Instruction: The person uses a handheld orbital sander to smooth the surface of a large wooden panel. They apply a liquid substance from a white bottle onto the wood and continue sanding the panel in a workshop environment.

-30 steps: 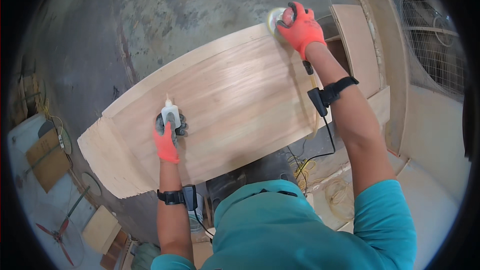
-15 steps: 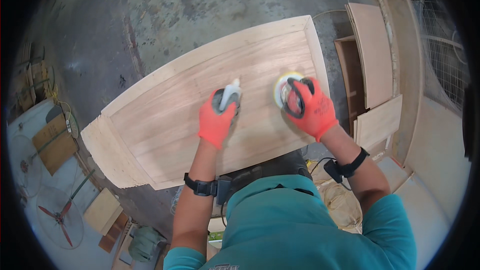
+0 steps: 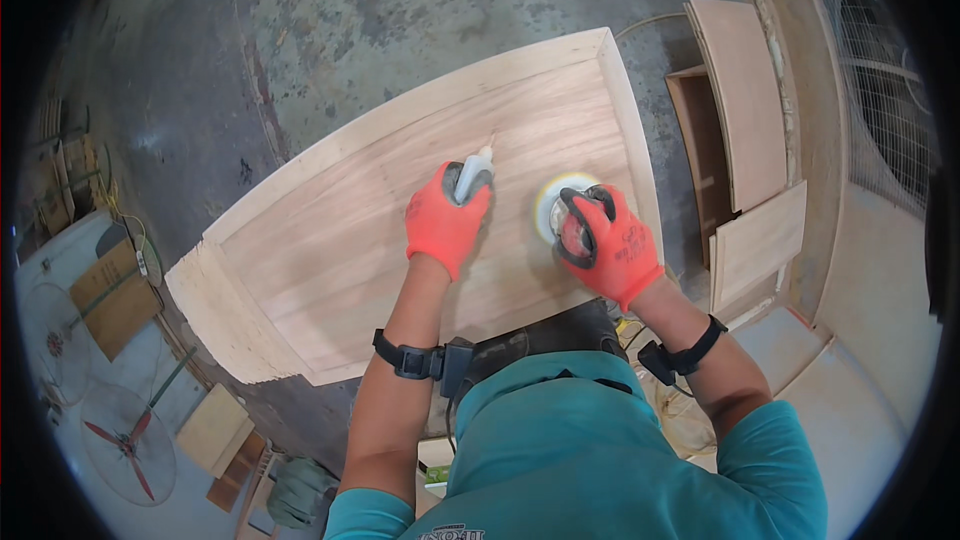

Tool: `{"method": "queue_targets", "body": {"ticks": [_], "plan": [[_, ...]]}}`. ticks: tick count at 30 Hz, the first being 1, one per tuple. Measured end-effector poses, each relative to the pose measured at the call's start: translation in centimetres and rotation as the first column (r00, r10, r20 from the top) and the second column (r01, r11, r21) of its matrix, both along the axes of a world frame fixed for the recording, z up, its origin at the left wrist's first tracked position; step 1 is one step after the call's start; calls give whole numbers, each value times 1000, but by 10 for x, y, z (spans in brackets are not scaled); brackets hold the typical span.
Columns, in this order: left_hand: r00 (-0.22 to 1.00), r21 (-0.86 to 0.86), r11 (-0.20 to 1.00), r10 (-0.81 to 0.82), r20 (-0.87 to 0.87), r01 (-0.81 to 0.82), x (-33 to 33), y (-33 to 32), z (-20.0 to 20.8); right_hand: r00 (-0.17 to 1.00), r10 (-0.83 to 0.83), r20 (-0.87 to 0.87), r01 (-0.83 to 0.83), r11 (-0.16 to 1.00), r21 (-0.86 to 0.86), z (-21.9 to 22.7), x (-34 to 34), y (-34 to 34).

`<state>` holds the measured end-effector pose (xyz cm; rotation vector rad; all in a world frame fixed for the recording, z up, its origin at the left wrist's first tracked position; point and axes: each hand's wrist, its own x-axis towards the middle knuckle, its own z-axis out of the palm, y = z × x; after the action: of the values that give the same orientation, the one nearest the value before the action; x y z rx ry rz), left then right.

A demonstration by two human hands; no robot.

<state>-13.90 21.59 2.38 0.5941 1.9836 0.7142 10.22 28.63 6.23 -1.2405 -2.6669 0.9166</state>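
A large framed wooden panel (image 3: 380,240) lies in front of me, its lower edge close to my body. My left hand (image 3: 447,220), in a red and black glove, is closed around a small white squeeze bottle (image 3: 472,178). The bottle's narrow tip points up and away, over the middle of the panel. In my right hand (image 3: 610,250), gloved alike, is a round disc sander (image 3: 572,225) with a pale, yellow-edged disc. The sander is over the panel's right part; my fingers hide much of its body.
Flat boards (image 3: 738,105) and an open wooden box (image 3: 697,160) stand to the right of the panel. A floor fan (image 3: 128,445) and a cardboard piece (image 3: 105,298) are at the left. Concrete floor (image 3: 400,10) stretches beyond the panel. Cables lie near my right side.
My right hand has moved the sander toward me and slightly left. My left hand has shifted a little up and to the right with the bottle.
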Motion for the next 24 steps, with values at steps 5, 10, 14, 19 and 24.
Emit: {"method": "queue_targets", "body": {"ticks": [5,10,14,19,24], "plan": [[996,57,998,8,-87,-3,1,0,-9,1000,-7,18,7,1000,-2,1,2,2],[996,-14,999,-31,-84,30,-1,-1,-6,1000,-22,17,22,1000,-3,3,2,0],[997,53,999,9,-80,-5,1,3,-10,998,47,34,-45,997,-61,2,9,-3],[997,33,999,2,-72,0,-1,-2,-18,972,-9,-236,-38,980,-196,20,20,-12],[999,-54,999,-3,-42,1,-2,-3,-11,957,-17,-290,-51,972,-227,20,30,-25]]}}
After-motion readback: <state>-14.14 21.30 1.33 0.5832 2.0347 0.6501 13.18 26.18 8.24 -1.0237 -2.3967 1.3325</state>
